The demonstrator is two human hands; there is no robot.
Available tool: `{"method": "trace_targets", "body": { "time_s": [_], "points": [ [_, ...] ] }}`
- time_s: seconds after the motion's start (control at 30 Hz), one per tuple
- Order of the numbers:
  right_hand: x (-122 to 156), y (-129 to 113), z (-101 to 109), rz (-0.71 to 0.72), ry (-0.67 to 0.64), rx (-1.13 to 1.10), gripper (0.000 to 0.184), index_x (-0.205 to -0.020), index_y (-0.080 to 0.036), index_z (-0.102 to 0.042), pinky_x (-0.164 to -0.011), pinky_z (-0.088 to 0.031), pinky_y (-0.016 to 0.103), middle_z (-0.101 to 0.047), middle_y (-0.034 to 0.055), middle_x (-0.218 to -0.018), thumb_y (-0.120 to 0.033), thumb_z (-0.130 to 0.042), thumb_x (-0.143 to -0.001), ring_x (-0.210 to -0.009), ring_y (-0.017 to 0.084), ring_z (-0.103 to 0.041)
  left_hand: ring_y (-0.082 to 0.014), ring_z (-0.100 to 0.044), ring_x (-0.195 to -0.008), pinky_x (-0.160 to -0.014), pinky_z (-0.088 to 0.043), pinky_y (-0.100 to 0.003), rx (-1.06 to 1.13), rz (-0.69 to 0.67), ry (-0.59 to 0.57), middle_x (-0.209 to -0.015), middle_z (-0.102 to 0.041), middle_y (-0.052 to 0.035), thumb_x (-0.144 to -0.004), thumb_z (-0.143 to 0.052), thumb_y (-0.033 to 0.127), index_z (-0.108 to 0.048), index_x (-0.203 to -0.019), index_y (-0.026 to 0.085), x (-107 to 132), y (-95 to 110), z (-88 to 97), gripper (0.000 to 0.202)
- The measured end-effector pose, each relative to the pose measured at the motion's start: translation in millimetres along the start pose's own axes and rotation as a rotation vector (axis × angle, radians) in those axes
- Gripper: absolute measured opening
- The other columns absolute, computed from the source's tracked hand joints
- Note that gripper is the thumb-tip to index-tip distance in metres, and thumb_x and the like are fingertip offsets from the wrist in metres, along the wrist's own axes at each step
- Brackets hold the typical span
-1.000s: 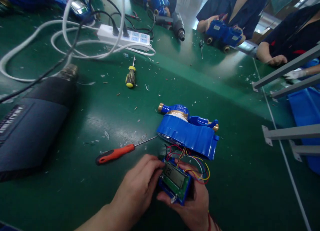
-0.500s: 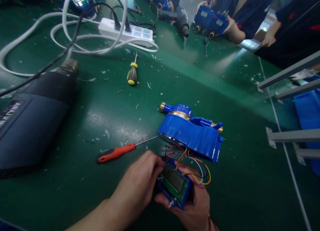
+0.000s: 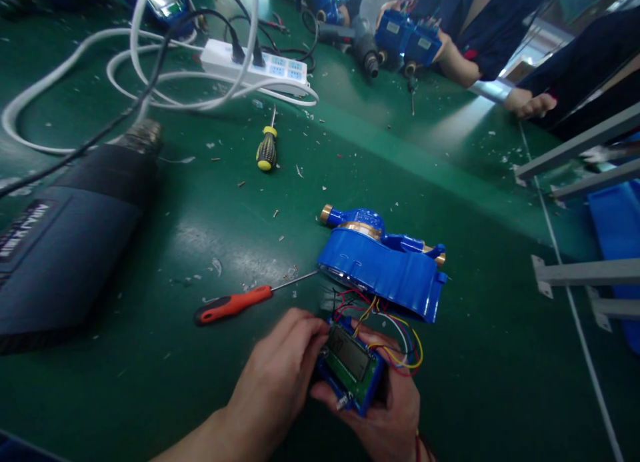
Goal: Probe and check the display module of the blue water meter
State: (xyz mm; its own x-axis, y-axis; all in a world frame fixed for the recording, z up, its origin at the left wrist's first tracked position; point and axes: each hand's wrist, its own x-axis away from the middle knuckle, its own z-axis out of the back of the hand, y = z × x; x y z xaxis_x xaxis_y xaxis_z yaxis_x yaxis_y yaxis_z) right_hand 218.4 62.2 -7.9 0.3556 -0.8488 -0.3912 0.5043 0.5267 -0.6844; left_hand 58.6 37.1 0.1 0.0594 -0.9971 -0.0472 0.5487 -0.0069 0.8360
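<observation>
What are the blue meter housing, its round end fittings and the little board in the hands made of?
Blue housing: looks like glossy moulded plastic. End fitting: golden metallic shine, probably brass. Display board: green circuit board under a grey screen, held by left hand and right hand.

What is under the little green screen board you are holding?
Under the screen board sits its blue holder, resting in the right hand. The left hand grips its left edge. Coloured wires run from it to the blue meter. The board's underside is hidden.

Our one view, from the head

We look forward and down, close over the green table [image 3: 150,382], co-workers opposite.
</observation>
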Motion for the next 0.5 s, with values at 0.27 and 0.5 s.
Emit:
{"method": "trace_targets", "body": {
  "time_s": [0.27,0.5],
  "points": [
    [-9,-6,-1,0.058,0.034,0.07,0.057,-0.109,-0.015,-0.048,-0.069,-0.057,0.034,-0.062,0.0104,-0.093,-0.054,-0.063,-0.07,-0.086,0.024,-0.064,-0.0117,-0.052,-0.072,-0.064,-0.042,-0.024,-0.01,0.073,-0.204,-0.083,-0.05,-0.0003,-0.088,-0.037,0.017,-0.047,-0.086,0.02,-11,0,11.3,0.011],
    [-7,-2,-2,0.059,0.009,0.01,0.06,-0.11,-0.015,-0.047,-0.073,-0.057,0.034,-0.062,0.011,-0.094,-0.055,-0.064,-0.069,-0.088,0.024,-0.063,-0.014,-0.048,-0.067,-0.059,-0.039,-0.027,-0.006,0.127,-0.278,-0.078,-0.049,-0.0024,-0.086,-0.035,0.016,-0.045,-0.079,0.018,-21,4,18.6,0.012]
  ]
}}
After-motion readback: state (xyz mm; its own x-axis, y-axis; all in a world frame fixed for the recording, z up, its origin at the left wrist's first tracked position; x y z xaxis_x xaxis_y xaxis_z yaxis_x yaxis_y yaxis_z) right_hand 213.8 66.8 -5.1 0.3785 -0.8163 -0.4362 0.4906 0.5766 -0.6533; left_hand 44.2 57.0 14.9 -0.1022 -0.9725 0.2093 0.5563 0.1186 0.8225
